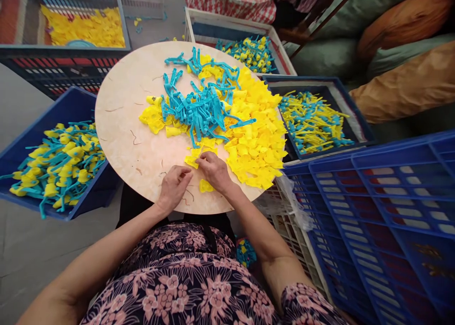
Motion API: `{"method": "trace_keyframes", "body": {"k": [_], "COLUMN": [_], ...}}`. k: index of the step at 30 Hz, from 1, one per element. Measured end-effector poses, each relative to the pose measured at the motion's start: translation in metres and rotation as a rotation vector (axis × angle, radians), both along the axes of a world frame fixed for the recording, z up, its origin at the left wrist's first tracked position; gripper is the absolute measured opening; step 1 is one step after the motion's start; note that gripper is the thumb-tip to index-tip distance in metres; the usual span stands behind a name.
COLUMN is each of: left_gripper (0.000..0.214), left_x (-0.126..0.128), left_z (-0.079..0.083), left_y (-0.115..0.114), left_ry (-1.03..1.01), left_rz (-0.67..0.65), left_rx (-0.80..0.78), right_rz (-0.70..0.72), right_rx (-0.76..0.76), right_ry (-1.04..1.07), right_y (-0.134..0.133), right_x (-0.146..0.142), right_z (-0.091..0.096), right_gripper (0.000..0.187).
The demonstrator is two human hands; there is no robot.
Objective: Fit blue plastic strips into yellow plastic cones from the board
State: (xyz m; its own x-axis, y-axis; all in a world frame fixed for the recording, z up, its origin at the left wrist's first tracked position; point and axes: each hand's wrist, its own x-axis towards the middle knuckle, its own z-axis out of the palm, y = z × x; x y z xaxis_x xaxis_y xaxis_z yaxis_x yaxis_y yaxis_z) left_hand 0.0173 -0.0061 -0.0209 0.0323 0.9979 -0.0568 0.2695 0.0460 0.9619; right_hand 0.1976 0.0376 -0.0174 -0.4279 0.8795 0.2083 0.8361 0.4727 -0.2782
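Observation:
A round wooden board (124, 126) lies across my lap. On it sit a heap of small yellow plastic pieces (258, 135) and a tangle of turquoise plastic stems (201, 109). My right hand (215, 171) pinches a yellow piece (192, 161) at the heap's near edge, fingers closed on it. My left hand (174, 185) rests beside it on the board with fingers curled; what it holds, if anything, is hidden. Another yellow piece (205, 186) lies under my right wrist.
A blue tray (21, 140) of assembled yellow-and-turquoise parts stands at the left; similar trays at right (359, 126) and at the back (280, 55). A dark crate of yellow pieces (85, 27) is at far left. Stacked blue crates (391, 221) crowd the right. Filled sacks lie behind.

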Motion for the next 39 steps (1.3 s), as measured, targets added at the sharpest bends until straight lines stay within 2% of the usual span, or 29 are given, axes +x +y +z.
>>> {"method": "trace_keyframes", "body": {"k": [4, 6, 9, 11, 13, 16, 18, 20, 22, 25, 29, 34, 36, 39], "left_gripper": [0.039, 0.044, 0.040, 0.040, 0.044, 0.048, 0.048, 0.047, 0.047, 0.046, 0.044, 0.045, 0.045, 0.046], "left_x": [-0.002, 0.002, 0.005, 0.003, -0.002, -0.008, -0.010, -0.010, -0.010, -0.012, -0.013, -0.011, -0.012, -0.016], "left_z": [0.003, 0.007, 0.010, 0.009, 0.008, 0.006, 0.005, 0.004, 0.003, 0.001, 0.000, 0.005, 0.009, 0.014], "left_y": [0.007, 0.012, 0.016, 0.014, 0.012, 0.009, 0.009, 0.010, 0.011, 0.012, 0.011, 0.008, 0.005, 0.000], "left_ry": [-0.383, -0.585, -0.809, -0.879, -0.898, -0.908, -0.908, -0.906, -0.912, -0.930, -0.954, -0.967, -0.956, -0.915], "left_rz": [0.146, 0.151, 0.143, 0.185, 0.210, 0.160, 0.127, 0.113, 0.104, 0.094, 0.098, 0.198, 0.258, 0.294], "left_rx": [-0.296, -0.343, -0.369, -0.410, -0.452, -0.458, -0.446, -0.445, -0.450, -0.448, -0.448, -0.457, -0.462, -0.481], "right_rz": [0.037, 0.107, 0.227, 0.207, 0.036, -0.274, -0.366, -0.399, -0.410, -0.367, -0.282, -0.096, -0.093, -0.125], "right_rx": [-0.024, -0.021, -0.043, -0.082, -0.086, -0.021, -0.001, -0.020, -0.054, -0.076, -0.074, -0.082, -0.051, 0.014], "right_ry": [0.164, 0.253, 0.340, 0.387, 0.369, 0.171, -0.010, -0.168, -0.246, -0.132, 0.112, 0.187, 0.199, 0.127], "right_y": [-0.002, -0.008, -0.015, -0.010, 0.006, 0.044, 0.069, 0.086, 0.094, 0.087, 0.056, 0.020, 0.019, 0.032], "right_x": [-0.013, -0.020, -0.028, -0.028, -0.024, -0.019, -0.020, -0.022, -0.022, -0.014, -0.005, -0.015, -0.018, -0.022], "right_z": [0.005, 0.010, 0.019, 0.024, 0.028, 0.034, 0.039, 0.042, 0.043, 0.041, 0.038, 0.036, 0.037, 0.040], "right_gripper": [0.017, 0.016, 0.018, 0.020, 0.021, 0.023, 0.025, 0.023, 0.019, 0.020, 0.029, 0.027, 0.026, 0.027]}}
